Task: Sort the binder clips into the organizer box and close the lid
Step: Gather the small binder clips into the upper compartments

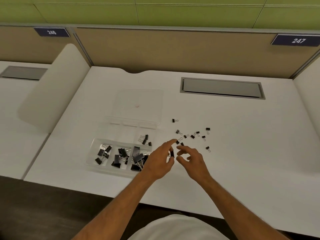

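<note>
— Where are our hands?
— Just right of the organizer box (pixel 121 153): left hand (pixel 160 161) pinches a small clip (pixel 171 154); right hand (pixel 188 158) loosely curled, empty.
— Loose binder clips (pixel 197 134)?
— Scattered farther right on open bench (pixel 242 135).

1. White desk top (pixel 233 153), smooth, with a curved notch in its far edge.
2. Grey recessed cable hatch (pixel 222 88) set in the desk, far right of middle.
3. Tan partition panel (pixel 173 51) stands along the back of the desk; grey trim on top.
4. Dark number plate "247" (pixel 296 39) on the panel's upper right; plate "246" (pixel 51 32) on the upper left.
5. White rounded side divider (pixel 55 87) on the left; a neighbouring desk (pixel 12 118) beyond it, with its own grey hatch (pixel 23 73).
6. Green wall (pixel 155 9) above, thin seam lines.
7. Dark floor (pixel 43 205) below the near edge.
8. Even, soft light.
</note>
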The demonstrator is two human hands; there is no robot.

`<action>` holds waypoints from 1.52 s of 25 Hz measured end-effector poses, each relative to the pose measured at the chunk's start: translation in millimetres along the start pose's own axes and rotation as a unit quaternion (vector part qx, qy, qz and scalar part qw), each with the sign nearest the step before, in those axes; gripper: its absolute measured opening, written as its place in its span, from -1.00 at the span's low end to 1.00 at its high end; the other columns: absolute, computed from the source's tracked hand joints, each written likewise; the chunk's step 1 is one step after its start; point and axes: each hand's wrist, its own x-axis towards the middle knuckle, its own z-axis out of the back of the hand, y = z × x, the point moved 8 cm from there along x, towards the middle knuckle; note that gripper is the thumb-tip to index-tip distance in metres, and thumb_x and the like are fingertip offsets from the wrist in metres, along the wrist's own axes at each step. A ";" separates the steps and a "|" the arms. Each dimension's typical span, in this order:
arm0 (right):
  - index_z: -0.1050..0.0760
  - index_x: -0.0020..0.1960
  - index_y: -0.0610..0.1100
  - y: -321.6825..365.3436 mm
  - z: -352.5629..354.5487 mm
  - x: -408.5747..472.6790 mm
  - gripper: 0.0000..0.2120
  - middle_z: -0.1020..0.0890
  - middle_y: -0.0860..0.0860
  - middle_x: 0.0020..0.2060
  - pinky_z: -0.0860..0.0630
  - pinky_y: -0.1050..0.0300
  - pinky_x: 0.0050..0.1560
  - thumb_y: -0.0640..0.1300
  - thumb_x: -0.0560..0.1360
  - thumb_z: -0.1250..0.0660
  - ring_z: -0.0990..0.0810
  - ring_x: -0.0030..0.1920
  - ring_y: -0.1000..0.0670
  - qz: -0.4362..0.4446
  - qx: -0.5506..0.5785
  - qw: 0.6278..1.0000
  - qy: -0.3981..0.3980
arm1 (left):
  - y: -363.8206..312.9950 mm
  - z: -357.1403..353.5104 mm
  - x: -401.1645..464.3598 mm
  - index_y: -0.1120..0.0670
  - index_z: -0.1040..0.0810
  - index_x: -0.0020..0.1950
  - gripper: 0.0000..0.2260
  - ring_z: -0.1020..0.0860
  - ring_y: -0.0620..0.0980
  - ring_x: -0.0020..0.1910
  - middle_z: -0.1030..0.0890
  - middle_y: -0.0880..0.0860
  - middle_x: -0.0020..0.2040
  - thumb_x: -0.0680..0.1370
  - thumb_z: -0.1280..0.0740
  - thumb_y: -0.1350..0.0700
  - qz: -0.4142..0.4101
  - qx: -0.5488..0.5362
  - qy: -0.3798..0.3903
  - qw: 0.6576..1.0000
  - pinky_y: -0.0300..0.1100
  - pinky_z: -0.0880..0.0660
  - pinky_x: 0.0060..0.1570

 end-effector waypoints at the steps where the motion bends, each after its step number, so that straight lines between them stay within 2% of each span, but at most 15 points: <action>1: -0.55 0.23 0.12 4.2 -5.7 -3.2 -0.69 -0.65 0.25 -0.05 -0.52 0.02 0.12 -0.10 0.51 -0.41 -0.51 0.15 0.12 0.003 0.003 1.000 0.007 | -0.9 1.2 -6.2 -0.22 -0.16 0.51 -0.43 -0.48 -0.20 0.02 -0.48 -0.22 0.09 0.57 -0.30 0.08 0.000 -0.002 -0.003 1.000 -0.24 -0.52 0.01; 6: -0.59 0.18 0.06 16.2 -23.7 -9.9 -0.76 -0.66 0.23 -0.07 -0.54 0.00 0.10 -0.07 0.52 -0.42 -0.53 0.11 0.12 0.003 0.004 1.000 0.015 | 13.5 6.0 -16.0 -0.21 -0.17 0.52 -0.43 -0.46 -0.23 0.09 -0.48 -0.22 0.11 0.58 -0.32 0.08 -0.001 -0.015 0.010 1.000 -0.23 -0.47 0.15; 9: -0.60 0.17 0.05 18.4 -34.3 -2.9 -0.78 -0.65 0.26 -0.10 -0.53 -0.03 0.12 -0.07 0.52 -0.42 -0.54 0.08 0.13 -0.026 0.008 0.999 0.020 | 27.0 12.4 -14.5 -0.24 -0.16 0.52 -0.42 -0.46 -0.22 0.10 -0.50 -0.20 0.12 0.59 -0.33 0.07 -0.007 -0.030 0.029 0.999 -0.24 -0.46 0.18; 13: -0.61 0.19 0.04 29.1 -58.2 10.1 -0.76 -0.67 0.20 -0.10 -0.53 -0.03 0.12 -0.05 0.52 -0.42 -0.55 0.05 0.13 -0.038 -0.006 0.999 0.038 | 47.3 30.1 -10.3 -0.27 -0.16 0.51 -0.41 -0.46 -0.23 0.11 -0.52 -0.17 0.14 0.59 -0.34 0.07 -0.010 -0.035 0.029 0.999 -0.30 -0.42 0.17; 17: -0.59 0.19 0.10 33.7 -89.2 20.7 -0.75 -0.67 0.21 -0.11 -0.53 -0.02 0.13 -0.04 0.52 -0.41 -0.56 0.05 0.11 -0.046 0.005 0.998 0.048 | 79.0 42.7 -11.5 -0.25 -0.20 0.50 -0.45 -0.51 -0.20 0.11 -0.55 -0.14 0.13 0.60 -0.34 0.05 -0.013 -0.061 0.046 0.997 -0.24 -0.50 0.17; 19: -0.59 0.19 0.11 32.9 -101.6 27.2 -0.74 -0.67 0.22 -0.12 -0.52 -0.02 0.15 -0.06 0.51 -0.42 -0.56 0.07 0.11 -0.056 0.009 0.997 0.050 | 91.9 48.4 -6.3 -0.21 -0.23 0.50 -0.45 -0.53 -0.19 0.11 -0.57 -0.13 0.13 0.58 -0.36 0.09 -0.014 -0.070 0.047 0.996 -0.23 -0.52 0.15; 23: -0.60 0.17 0.12 37.4 -117.3 30.9 -0.73 -0.66 0.20 -0.11 -0.54 -0.02 0.15 -0.10 0.49 -0.43 -0.56 0.07 0.13 -0.063 0.026 0.997 0.046 | 105.0 66.0 -5.7 -0.17 -0.32 0.46 -0.43 -0.57 -0.22 0.07 -0.61 -0.17 0.07 0.54 -0.40 0.21 0.016 -0.135 0.020 0.990 -0.35 -0.50 0.12; 28: -0.61 0.14 0.07 49.5 -118.6 44.5 -0.77 -0.67 0.16 -0.13 -0.48 0.14 0.09 -0.07 0.48 -0.46 -0.54 0.04 0.17 -0.055 0.014 0.998 0.024 | 117.5 76.4 4.4 -0.21 -0.32 0.44 -0.42 -0.58 -0.22 0.07 -0.61 -0.19 0.07 0.53 -0.42 0.20 0.025 -0.160 0.024 0.987 -0.36 -0.49 0.12; 33: -0.60 0.05 0.13 53.9 -126.4 55.7 -0.79 -0.66 0.21 -0.20 -0.45 0.21 0.00 -0.03 0.43 -0.49 -0.53 0.03 0.17 -0.041 -0.014 0.999 0.031 | 133.5 84.5 3.6 -0.20 -0.37 0.40 -0.46 -0.57 -0.16 0.03 -0.58 -0.18 0.06 0.50 -0.46 0.14 0.053 -0.185 -0.007 0.981 -0.21 -0.55 0.09; 36: -0.58 0.04 0.08 49.6 -118.9 67.5 -0.79 -0.62 0.13 -0.28 -0.40 0.24 -0.13 0.00 0.42 -0.47 -0.50 -0.05 0.13 -0.060 -0.091 0.994 -0.019 | 151.3 85.9 3.6 -0.14 -0.38 0.41 -0.49 -0.48 -0.20 0.22 -0.53 -0.18 0.21 0.50 -0.46 0.01 0.051 -0.131 -0.030 0.990 -0.22 -0.46 0.22; 38: -0.57 0.07 0.03 43.3 -109.9 75.1 -0.79 -0.58 0.08 -0.35 -0.44 0.19 -0.21 -0.02 0.44 -0.43 -0.51 -0.15 0.08 -0.096 -0.138 0.985 -0.051 | 166.8 78.4 3.6 -0.09 -0.35 0.46 -0.49 -0.30 -0.18 0.43 -0.42 -0.13 0.41 0.54 -0.41 -0.05 0.054 -0.075 -0.007 0.996 -0.11 -0.34 0.40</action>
